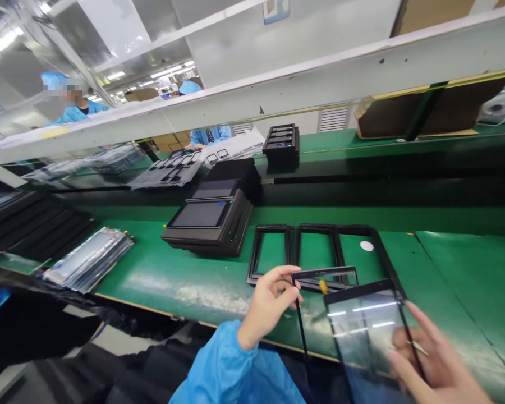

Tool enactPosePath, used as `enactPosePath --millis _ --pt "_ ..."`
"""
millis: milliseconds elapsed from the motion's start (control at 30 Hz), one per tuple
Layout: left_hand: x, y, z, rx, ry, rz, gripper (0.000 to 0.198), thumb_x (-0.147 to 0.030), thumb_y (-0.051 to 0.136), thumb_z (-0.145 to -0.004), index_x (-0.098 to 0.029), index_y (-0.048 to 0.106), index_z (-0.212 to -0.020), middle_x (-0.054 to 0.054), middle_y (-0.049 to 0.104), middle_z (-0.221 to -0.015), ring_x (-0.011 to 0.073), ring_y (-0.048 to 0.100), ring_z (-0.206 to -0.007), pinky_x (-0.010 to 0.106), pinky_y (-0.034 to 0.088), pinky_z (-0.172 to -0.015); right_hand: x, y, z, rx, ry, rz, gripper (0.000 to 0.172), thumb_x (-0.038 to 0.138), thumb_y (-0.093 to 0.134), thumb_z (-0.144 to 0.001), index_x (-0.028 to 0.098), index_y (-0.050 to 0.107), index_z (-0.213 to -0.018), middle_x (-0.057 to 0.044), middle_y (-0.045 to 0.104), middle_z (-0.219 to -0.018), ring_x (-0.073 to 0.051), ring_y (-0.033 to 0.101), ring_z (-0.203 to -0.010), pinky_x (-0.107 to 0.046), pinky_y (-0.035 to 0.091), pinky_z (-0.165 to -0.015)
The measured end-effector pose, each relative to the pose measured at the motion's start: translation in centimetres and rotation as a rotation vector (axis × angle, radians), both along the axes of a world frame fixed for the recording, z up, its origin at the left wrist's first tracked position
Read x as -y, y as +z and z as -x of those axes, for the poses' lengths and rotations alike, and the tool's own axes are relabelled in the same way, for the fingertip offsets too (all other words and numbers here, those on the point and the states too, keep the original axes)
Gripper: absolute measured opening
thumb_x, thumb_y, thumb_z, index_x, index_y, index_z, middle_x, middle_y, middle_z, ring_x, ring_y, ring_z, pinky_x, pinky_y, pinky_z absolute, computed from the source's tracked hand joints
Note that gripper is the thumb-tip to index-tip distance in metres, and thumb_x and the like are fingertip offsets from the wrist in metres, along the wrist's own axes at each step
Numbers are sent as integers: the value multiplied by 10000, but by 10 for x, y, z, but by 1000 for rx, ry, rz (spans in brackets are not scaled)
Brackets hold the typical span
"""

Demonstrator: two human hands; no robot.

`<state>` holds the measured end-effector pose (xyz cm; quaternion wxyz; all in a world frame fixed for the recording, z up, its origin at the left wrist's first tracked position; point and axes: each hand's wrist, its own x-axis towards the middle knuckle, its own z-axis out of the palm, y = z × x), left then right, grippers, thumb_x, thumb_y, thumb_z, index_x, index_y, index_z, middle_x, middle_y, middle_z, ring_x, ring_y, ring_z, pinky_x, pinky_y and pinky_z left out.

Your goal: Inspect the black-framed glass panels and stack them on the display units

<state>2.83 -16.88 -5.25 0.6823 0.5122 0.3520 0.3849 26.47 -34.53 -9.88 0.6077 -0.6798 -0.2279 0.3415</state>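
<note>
My left hand [269,303], in a blue sleeve, pinches the top left corner of a thin black frame [299,314] held above the bench edge. My right hand [429,362] supports a glossy glass panel [366,331] from beneath, fingers spread along its right side; the panel overlaps the frame. Just beyond them, three empty black frames [315,247] lie side by side on the green mat [185,269]. A stack of black trays with screens [210,221] stands to their left.
A pile of wrapped panels [88,258] lies at the left of the mat. Dark trays [29,224] fill the far left. Another tray stack [281,143] and flat trays [172,171] sit on the far belt. Co-workers in blue [73,106] stand behind a shelf rail.
</note>
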Motion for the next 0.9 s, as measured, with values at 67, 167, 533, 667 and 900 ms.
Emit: enactPosePath --millis 67,167,533,667,900 --pt "1 1 2 47 12 -8 390 -259 879 -807 -194 784 -1180 32 715 -893 149 737 -701 222 600 -596 -7 1 22 -53 13 0 773 461 971 -630 380 714 -1355 -17 748 -859 -216 718 -659 -260 582 -515" --pt "0 6 7 76 14 -17 389 -246 883 -819 -205 795 -1196 41 744 -886 156 745 -723 234 619 -635 -13 9 48 -71 -37 -42 698 429 925 -693 341 726 -1356 12 729 -907 -169 685 -695 -229 587 -629" --pt "9 5 1 39 -34 -5 381 -236 875 -817 -208 814 -1192 57 763 -882 166 736 -718 242 619 -634 -12 16 52 -96 -40 -86 651 369 893 -764 341 711 -1388 1 678 -910 -178 607 -653 -275 540 -551" --pt "9 3 2 32 -38 -16 383 -254 877 -816 -210 817 -1192 66 770 -898 172 733 -733 251 619 -649 -10 15 50 -104 -11 -78 666 365 884 -790 347 681 -1424 -1 672 -915 -173 587 -640 -286 538 -553" --pt "14 8 -2 -15 -58 3 387 -243 869 -805 -221 830 -1189 58 765 -867 176 731 -737 250 610 -652 -12 15 52 -56 -7 -87 677 435 860 -843 279 637 -1463 -12 655 -955 -152 602 -662 -260 531 -566"
